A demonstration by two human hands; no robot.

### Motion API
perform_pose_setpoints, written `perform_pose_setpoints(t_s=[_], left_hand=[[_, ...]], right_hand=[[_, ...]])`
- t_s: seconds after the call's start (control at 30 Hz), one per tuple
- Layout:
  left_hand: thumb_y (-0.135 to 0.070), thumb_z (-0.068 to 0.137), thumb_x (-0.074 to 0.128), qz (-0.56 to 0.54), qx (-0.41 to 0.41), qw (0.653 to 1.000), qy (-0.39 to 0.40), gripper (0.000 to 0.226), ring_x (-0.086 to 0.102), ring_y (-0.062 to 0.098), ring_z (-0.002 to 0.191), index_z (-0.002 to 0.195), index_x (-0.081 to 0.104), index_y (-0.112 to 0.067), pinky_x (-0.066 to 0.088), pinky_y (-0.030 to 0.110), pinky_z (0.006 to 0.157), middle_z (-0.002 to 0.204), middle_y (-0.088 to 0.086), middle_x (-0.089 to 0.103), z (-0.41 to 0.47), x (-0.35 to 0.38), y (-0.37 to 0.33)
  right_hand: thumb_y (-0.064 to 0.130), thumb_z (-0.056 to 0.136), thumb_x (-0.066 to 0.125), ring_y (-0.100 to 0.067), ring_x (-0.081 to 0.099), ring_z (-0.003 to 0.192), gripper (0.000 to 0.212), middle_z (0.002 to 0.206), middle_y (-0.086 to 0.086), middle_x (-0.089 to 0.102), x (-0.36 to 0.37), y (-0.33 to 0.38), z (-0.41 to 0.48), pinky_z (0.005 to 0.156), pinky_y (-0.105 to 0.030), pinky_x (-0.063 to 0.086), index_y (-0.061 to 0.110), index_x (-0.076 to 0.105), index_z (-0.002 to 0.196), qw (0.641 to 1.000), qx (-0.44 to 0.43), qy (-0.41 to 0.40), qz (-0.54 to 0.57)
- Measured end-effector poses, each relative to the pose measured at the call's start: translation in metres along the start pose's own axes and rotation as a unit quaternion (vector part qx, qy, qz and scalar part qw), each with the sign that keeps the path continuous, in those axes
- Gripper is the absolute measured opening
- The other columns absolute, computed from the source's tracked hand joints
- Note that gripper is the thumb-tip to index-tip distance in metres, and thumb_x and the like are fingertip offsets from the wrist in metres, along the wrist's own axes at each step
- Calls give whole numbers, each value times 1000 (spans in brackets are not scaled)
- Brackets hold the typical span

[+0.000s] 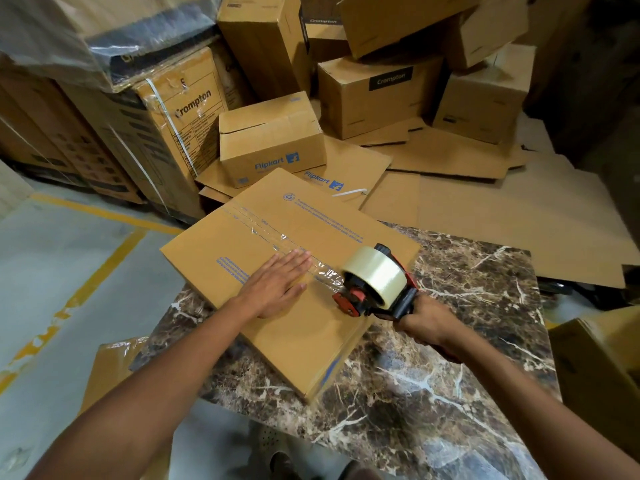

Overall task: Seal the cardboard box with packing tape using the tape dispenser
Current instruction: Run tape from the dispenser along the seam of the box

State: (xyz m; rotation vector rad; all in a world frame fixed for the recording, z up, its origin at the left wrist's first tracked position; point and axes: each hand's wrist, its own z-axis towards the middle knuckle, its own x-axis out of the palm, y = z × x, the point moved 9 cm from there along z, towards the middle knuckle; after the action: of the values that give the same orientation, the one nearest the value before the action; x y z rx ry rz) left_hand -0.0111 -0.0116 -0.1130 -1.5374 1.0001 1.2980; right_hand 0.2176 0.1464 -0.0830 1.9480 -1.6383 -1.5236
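Note:
A flat brown cardboard box (311, 220) with blue print lies on a marble-patterned table (467, 341). A strip of clear packing tape (263, 233) runs along its centre seam from the far edge toward me. My left hand (277, 285) lies flat, fingers together, pressing on the box top over the tape. My right hand (426, 323) grips the handle of a red and black tape dispenser (374, 289) carrying a roll of clear tape. The dispenser's front end rests on the box near its right edge, with tape stretched from it to the seam.
Stacked cardboard boxes (270, 136) and flattened cardboard sheets (502, 202) fill the floor behind the table. A tall wrapped carton (173, 109) stands at the left. Grey floor with yellow lines (86, 282) lies to the left; another box (595, 368) sits at the right edge.

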Motion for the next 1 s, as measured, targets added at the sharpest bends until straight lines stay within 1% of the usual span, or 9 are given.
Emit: perform_pose_setpoints(t_s=[0.1,0.27,0.4,0.53,0.63,0.77,0.83,0.9,1.0], left_hand=[[-55,98,13,-8,-18,1000,9,69,-13,7,148,156,0,-21,3,39,124,162,-8,-8,1,0,-12],[-62,99,24,-19,10,1000,8,79,-13,10,149,156,2,-12,-4,33,122,161,-1,-9,3,7,-64],[-63,98,24,-22,-4,1000,-10,78,-12,7,149,157,1,-16,-5,32,122,163,-5,-7,1,9,-61],[-63,99,23,-34,0,999,-8,75,-15,1,147,156,-2,-23,-9,30,120,163,-10,-9,-2,5,-58],[-63,99,19,-21,-2,1000,-3,73,-17,1,147,156,-4,-23,-5,35,123,162,-10,-12,-4,7,-59],[-67,96,16,-18,-29,999,-1,81,-15,11,149,156,-3,-15,0,41,123,163,0,-11,-4,6,-71],[-68,95,18,-26,-9,1000,14,85,-18,13,149,155,-6,-13,-3,39,123,162,2,-15,-6,10,-97],[-69,94,21,-16,26,999,33,88,-22,14,147,154,-10,-14,-7,38,122,161,1,-19,-10,16,-126],[-69,91,25,-1,23,999,41,92,-25,12,146,153,-15,-15,-9,37,122,161,-1,-23,-10,20,-133]], right_hand=[[10,74,67,-14,49,53,19,66,-3,57,1,-2,0,44,-22,41,1,62,90,1000,9,-9,4],[26,59,62,-16,50,50,31,60,-2,57,3,-6,1,48,-28,41,2,62,77,1000,13,-15,6],[13,70,66,-16,46,53,15,61,-2,54,1,-11,-1,49,-30,39,3,60,79,1000,6,-9,30],[2,75,64,-12,44,52,18,62,-1,52,-5,-21,-9,46,-27,37,-2,60,92,998,6,9,60],[-6,75,61,-6,40,44,15,57,2,49,-9,-39,-22,42,-22,35,0,59,88,995,22,19,90],[7,66,63,-10,39,46,26,55,2,48,-8,-58,-29,44,-27,33,-4,60,89,996,42,2,77],[6,67,65,-12,39,49,21,54,3,47,-6,-60,-27,47,-28,32,-4,60,84,997,31,-12,70],[1,71,65,-12,42,52,13,56,4,50,-4,-61,-26,47,-25,35,0,60,83,997,24,-12,72],[-1,75,65,-8,48,57,19,63,8,55,-1,-61,-26,46,-15,38,13,61,88,997,11,-5,73]])
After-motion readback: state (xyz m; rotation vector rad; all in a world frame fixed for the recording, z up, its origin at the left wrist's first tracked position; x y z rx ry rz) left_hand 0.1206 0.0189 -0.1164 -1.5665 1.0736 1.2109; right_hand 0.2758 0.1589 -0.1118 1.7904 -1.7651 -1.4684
